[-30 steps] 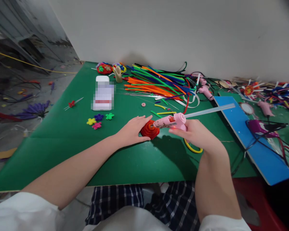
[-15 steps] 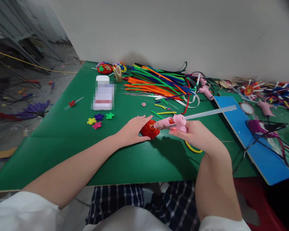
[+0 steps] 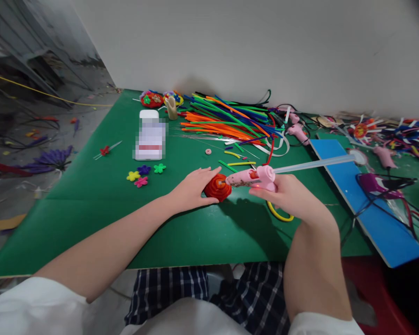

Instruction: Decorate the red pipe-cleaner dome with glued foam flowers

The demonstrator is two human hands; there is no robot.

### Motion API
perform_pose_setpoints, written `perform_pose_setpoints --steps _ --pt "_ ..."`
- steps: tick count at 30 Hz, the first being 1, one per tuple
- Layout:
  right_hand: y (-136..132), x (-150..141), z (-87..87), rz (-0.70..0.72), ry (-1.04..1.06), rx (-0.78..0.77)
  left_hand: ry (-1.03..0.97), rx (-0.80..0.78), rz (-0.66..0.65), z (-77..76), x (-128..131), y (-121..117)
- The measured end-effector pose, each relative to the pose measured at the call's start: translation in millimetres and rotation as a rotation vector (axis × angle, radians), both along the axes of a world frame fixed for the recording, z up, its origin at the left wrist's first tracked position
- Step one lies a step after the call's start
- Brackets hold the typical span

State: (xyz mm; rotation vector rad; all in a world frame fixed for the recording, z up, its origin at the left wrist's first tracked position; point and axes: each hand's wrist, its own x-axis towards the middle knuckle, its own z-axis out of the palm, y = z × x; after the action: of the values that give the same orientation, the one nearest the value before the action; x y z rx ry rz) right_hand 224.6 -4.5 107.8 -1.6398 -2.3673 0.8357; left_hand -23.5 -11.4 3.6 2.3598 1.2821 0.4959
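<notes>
My left hand (image 3: 190, 188) rests on the green table (image 3: 91, 204) and holds a red coiled pipe-cleaner cone (image 3: 218, 187) by its left side. My right hand (image 3: 293, 197) grips a pink hot-glue gun (image 3: 253, 178) whose nozzle points left at the top of the cone. A clear glue stick (image 3: 314, 164) juts out of the gun's back to the right. A yellow loop (image 3: 279, 215) lies under my right hand.
A pile of coloured pipe cleaners (image 3: 230, 121) lies at the back. A white phone (image 3: 149, 136) and small felt flowers (image 3: 143, 173) are to the left. A blue board (image 3: 370, 204), more glue guns (image 3: 384, 156) and cables crowd the right side.
My right hand and the glue gun have shifted slightly right and tilted, so the glue stick reaches farther right. My left hand and the red cone have stayed put.
</notes>
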Motion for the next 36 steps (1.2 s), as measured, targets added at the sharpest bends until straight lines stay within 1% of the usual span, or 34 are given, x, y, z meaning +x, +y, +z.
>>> perform_pose_setpoints --steps 2,4,6,8,10,13,17,21,24,27,30,33,36 --pt "0 2 0.5 -0.029 0.024 0.009 -0.074 -0.017 0.019 0.1 -1 0" --pt "-1 5 0.2 -0.049 0.050 0.002 -0.202 -0.027 0.082 -0.8 -2 2" --pt "-1 6 -1.1 -0.048 0.092 -0.015 -0.346 -0.017 0.197 -2.8 -4 6" --pt "-1 8 -3.0 -0.030 0.137 -0.037 -0.444 0.010 0.332 -5.4 -6 13" --pt "-2 8 -5.0 0.004 0.163 -0.066 -0.472 0.037 0.438 -7.7 -7 23" --pt "-2 6 -7.6 0.003 0.156 -0.077 -0.442 0.092 0.495 -10.3 -9 41" --pt "-2 5 -11.4 -0.012 0.160 -0.102 -0.377 0.163 0.532 -13.8 -8 63" --pt "-2 6 -16.0 -0.038 0.158 -0.094 -0.287 0.234 0.540 -16.5 -6 77" --pt "-3 7 -17.8 -0.024 0.165 -0.093 -0.175 0.269 0.510 -17.1 -5 80" --pt "-3 6 -17.2 -0.012 0.157 -0.114 -0.064 0.295 0.445 -17.9 -4 79" --pt "-5 4 -14.4 -0.006 0.144 -0.102 0.023 0.307 0.381 -19.4 -4 78" --pt "-6 3 -11.6 0.012 0.136 -0.081 0.065 0.301 0.357 -20.0 -5 78" --pt "-7 3 -10.5 0.008 0.119 -0.064 0.053 0.283 0.347 -19.3 -6 77"
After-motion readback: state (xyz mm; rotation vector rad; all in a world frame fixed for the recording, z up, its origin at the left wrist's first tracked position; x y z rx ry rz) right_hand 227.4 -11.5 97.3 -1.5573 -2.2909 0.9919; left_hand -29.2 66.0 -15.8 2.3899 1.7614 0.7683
